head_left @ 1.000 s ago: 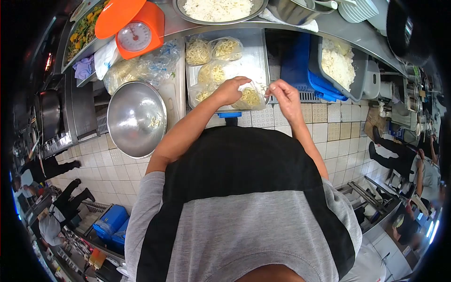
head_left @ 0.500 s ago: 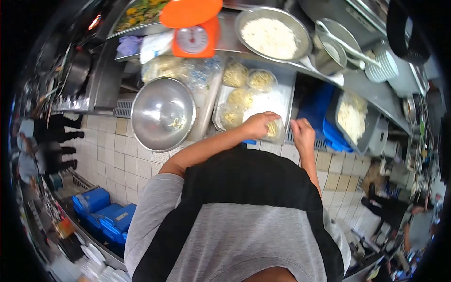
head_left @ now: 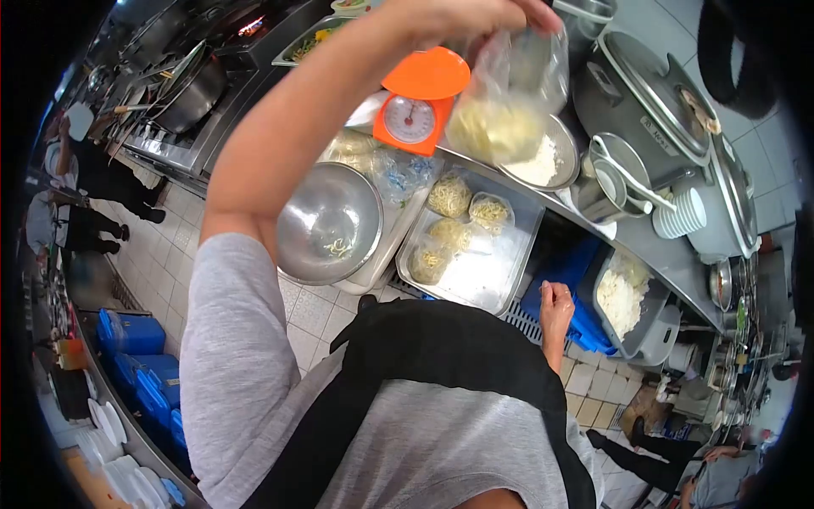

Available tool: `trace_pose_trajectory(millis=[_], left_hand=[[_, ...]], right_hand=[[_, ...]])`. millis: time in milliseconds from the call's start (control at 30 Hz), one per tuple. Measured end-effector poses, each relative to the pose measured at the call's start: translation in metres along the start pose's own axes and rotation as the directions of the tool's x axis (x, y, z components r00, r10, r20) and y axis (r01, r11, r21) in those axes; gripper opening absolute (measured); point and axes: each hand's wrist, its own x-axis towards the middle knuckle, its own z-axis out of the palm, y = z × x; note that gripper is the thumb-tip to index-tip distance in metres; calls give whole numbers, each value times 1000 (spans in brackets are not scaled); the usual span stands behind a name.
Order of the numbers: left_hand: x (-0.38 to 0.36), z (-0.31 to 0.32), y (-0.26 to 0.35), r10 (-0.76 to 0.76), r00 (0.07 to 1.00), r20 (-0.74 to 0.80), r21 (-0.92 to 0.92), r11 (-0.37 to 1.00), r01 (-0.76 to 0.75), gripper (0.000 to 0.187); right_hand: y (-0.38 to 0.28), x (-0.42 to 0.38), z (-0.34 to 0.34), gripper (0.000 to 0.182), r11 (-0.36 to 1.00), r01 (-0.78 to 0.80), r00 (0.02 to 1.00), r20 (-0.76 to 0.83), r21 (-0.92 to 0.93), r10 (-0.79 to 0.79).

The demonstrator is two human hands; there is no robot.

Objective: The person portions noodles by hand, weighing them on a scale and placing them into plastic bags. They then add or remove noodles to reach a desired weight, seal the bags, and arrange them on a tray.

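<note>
Above the steel counter (head_left: 683, 270), the left hand (head_left: 485, 15) has its fingers closed on the gathered top of a clear plastic bag (head_left: 502, 106). Gripped there, the bag hangs by its neck, which likely lets its load settle low and keeps it from spilling. Its contents look pale yellow and lumpy, blurred at the edges; the upper plastic is see-through and creased. In view it hangs beside the orange scale (head_left: 410, 119) and partly across the metal bowl of white food (head_left: 571, 170). The right hand (head_left: 556, 307) is apart from the bag, near the shallow tray (head_left: 482, 278), fingers curled; whether it holds anything cannot be told. Four bagged portions (head_left: 448, 197) sit grouped toward the tray's left, probably so they lie flat without stacking. Farther left, a large steel bowl (head_left: 326, 208) holds a few pale strands (head_left: 337, 247).
</note>
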Motion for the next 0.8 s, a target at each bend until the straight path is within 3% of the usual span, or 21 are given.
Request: trace_pose_trajectory(millis=[33,67,167,233,333,467,567,633,800], left_hand=[[0,-9,12,-6,999,-40,37,999,7,37],[17,-17,-5,52,995,-88,-44,997,-56,37],[38,-43,-24,5,992,-124,113,994,9,38],[38,-49,-29,-41,958,-283,327,935,137,38],[66,-72,-85,84,961,-262,446,894,43,36],[76,-85,-135,45,952,-302,439,894,97,35],[67,-90,-149,152,961,-229,515,857,-13,35],[59,-87,-149,58,948,-314,413,907,81,35],[38,-79,-136,38,960,-276,392,917,76,35]], right_hand=[[-3,-2,-1,23,1000,12,1000,-6,0,-12],[-6,-3,-2,23,1000,-4,1000,-3,-9,4],[-5,-7,-2,23,999,-21,1000,-18,-26,21],[1,-9,1,22,998,-51,998,-26,-27,50],[1,-12,2,22,998,-57,998,-38,-39,55],[-1,-16,3,23,995,-78,996,-38,-57,76],[-8,-17,-1,22,994,-99,995,-17,-39,98],[-5,-17,0,22,994,-98,995,-17,-44,97],[0,-15,5,23,994,-77,997,-3,-83,77]])
